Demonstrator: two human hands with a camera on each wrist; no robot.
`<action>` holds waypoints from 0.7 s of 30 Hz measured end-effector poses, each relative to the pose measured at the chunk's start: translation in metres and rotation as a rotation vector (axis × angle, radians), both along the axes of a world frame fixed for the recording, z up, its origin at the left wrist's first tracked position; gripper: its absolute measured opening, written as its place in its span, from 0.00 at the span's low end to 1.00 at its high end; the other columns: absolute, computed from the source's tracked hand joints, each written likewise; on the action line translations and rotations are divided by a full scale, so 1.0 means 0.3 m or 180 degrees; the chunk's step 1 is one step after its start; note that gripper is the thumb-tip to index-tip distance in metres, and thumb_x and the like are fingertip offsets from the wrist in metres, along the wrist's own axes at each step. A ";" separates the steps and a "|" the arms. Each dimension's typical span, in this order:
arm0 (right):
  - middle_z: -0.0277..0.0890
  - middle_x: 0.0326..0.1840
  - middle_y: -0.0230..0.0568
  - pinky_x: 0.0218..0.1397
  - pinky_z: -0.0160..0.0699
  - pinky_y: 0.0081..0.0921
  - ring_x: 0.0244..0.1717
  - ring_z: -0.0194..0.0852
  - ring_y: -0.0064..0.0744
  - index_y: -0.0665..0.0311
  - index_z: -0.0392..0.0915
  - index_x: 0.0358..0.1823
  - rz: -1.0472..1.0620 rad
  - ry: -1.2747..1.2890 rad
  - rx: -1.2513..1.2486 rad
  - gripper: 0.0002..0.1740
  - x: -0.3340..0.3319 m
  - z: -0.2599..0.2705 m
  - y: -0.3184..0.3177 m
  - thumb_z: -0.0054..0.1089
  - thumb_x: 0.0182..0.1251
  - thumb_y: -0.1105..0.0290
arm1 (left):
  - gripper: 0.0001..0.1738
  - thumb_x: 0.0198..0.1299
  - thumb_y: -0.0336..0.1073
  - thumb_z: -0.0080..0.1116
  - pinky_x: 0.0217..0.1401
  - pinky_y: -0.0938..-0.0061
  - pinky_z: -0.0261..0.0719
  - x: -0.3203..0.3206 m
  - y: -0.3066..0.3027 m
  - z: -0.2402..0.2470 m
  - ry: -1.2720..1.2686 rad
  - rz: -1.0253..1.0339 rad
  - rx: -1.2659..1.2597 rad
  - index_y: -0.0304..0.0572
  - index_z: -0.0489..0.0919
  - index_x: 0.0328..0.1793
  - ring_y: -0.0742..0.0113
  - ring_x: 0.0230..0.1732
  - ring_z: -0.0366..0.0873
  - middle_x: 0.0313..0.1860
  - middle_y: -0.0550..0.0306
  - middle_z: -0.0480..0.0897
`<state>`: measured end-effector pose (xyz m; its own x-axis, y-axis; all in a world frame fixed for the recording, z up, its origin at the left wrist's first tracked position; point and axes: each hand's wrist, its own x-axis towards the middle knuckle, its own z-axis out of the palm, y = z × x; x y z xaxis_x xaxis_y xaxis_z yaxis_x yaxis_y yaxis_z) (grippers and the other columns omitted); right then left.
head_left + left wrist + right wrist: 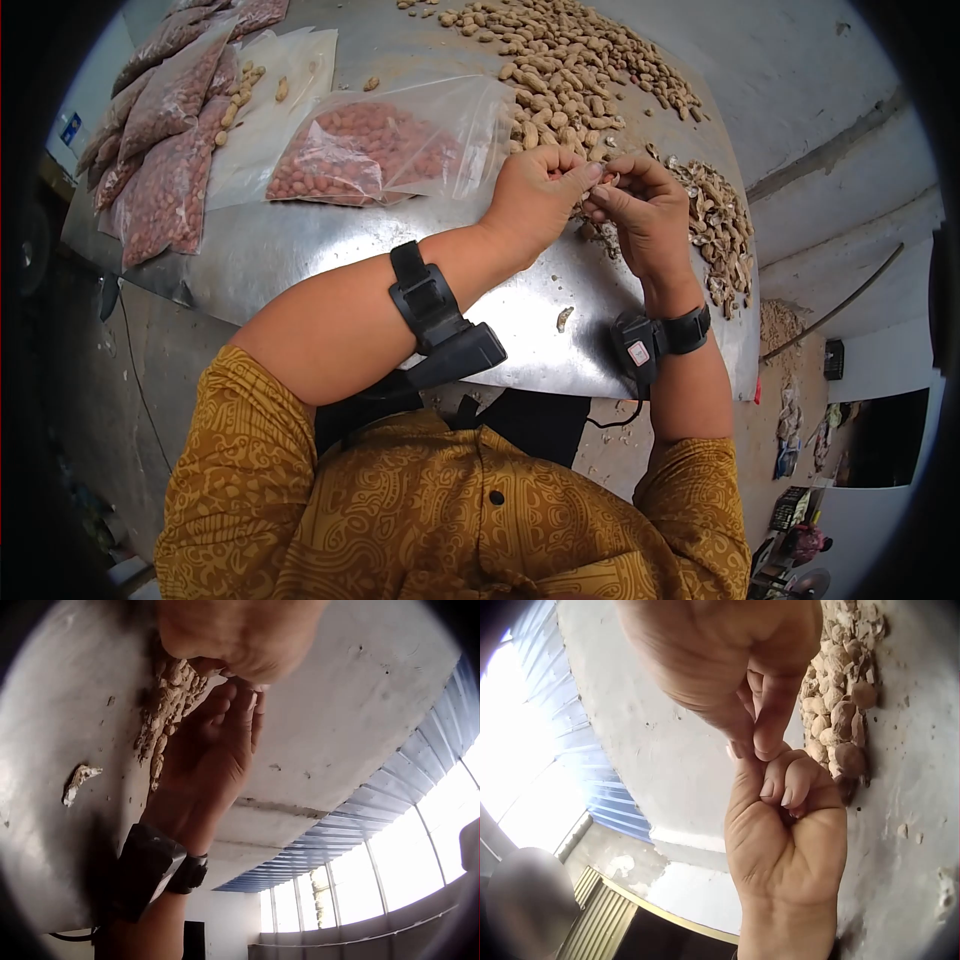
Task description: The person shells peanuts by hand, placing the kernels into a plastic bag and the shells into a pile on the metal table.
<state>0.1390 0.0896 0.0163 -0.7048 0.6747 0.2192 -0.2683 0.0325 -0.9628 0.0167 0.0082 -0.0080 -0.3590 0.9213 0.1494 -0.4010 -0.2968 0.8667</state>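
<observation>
Over the near edge of a heap of unshelled peanuts (565,95), the two hands meet fingertip to fingertip. The left hand (537,200) and the right hand (655,215) pinch a peanut (612,180) between them; its reddish kernel shows at the fingertips, and the rest is mostly covered by fingers. In the right wrist view the left hand (787,840) is palm up with fingers curled in, a bit of red showing under them. The right hand (735,667) comes down from above, thumb and finger pressed together. Empty shells (715,225) lie in a pile beside the right hand.
A clear bag of red kernels (365,150) lies left of the hands on the metal table (530,330). Several more filled bags (165,140) are stacked at the far left, beside flat empty bags (290,75). One loose shell piece (565,319) lies near the front.
</observation>
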 end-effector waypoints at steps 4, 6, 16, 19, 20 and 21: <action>0.77 0.34 0.40 0.37 0.81 0.21 0.33 0.79 0.28 0.71 0.74 0.44 -0.0048 0.0136 -0.0064 0.15 -0.003 0.001 -0.006 0.61 0.52 0.84 | 0.09 0.63 0.36 0.52 0.25 0.85 0.70 0.012 -0.010 0.016 -0.0393 0.0018 0.0005 0.36 0.74 0.37 0.79 0.23 0.69 0.29 0.59 0.76; 0.77 0.35 0.41 0.40 0.81 0.22 0.35 0.79 0.28 0.71 0.74 0.44 -0.0107 0.0160 0.0088 0.16 -0.001 0.000 -0.004 0.61 0.52 0.84 | 0.10 0.64 0.37 0.51 0.20 0.86 0.64 0.000 -0.017 0.013 -0.0613 -0.0131 -0.0026 0.37 0.73 0.36 0.81 0.20 0.64 0.26 0.62 0.74; 0.78 0.36 0.37 0.40 0.78 0.18 0.36 0.78 0.26 0.65 0.78 0.42 -0.0419 -0.0317 0.2673 0.16 0.002 0.023 -0.019 0.62 0.50 0.83 | 0.06 0.64 0.33 0.44 0.17 0.85 0.53 -0.009 -0.013 0.010 -0.1757 -0.0797 -0.0474 0.42 0.69 0.33 0.79 0.18 0.56 0.24 0.63 0.65; 0.78 0.35 0.38 0.39 0.77 0.18 0.35 0.78 0.27 0.64 0.79 0.41 -0.0399 -0.0354 0.2990 0.15 0.003 0.038 -0.026 0.61 0.50 0.84 | 0.06 0.63 0.32 0.43 0.17 0.84 0.52 -0.008 -0.012 0.018 -0.1938 -0.0803 -0.0607 0.43 0.68 0.32 0.79 0.18 0.55 0.23 0.64 0.64; 0.78 0.35 0.38 0.38 0.77 0.18 0.35 0.78 0.27 0.64 0.79 0.41 -0.0372 -0.0348 0.3016 0.15 0.002 0.042 -0.029 0.61 0.49 0.84 | 0.06 0.63 0.31 0.42 0.17 0.84 0.52 -0.011 -0.010 0.018 -0.1968 -0.0840 -0.0609 0.43 0.68 0.32 0.79 0.19 0.55 0.23 0.64 0.64; 0.78 0.36 0.38 0.38 0.77 0.18 0.35 0.78 0.27 0.64 0.79 0.41 -0.0384 -0.0382 0.3034 0.15 0.002 0.046 -0.031 0.61 0.49 0.84 | 0.06 0.63 0.31 0.42 0.17 0.84 0.52 -0.013 -0.009 0.018 -0.1998 -0.0877 -0.0608 0.44 0.67 0.31 0.79 0.19 0.55 0.24 0.64 0.63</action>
<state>0.1398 0.0803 0.0302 -0.6959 0.3203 0.6428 -0.1135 0.8347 -0.5388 0.0128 0.0054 -0.0026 -0.0746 0.9803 -0.1826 -0.8802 0.0213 0.4741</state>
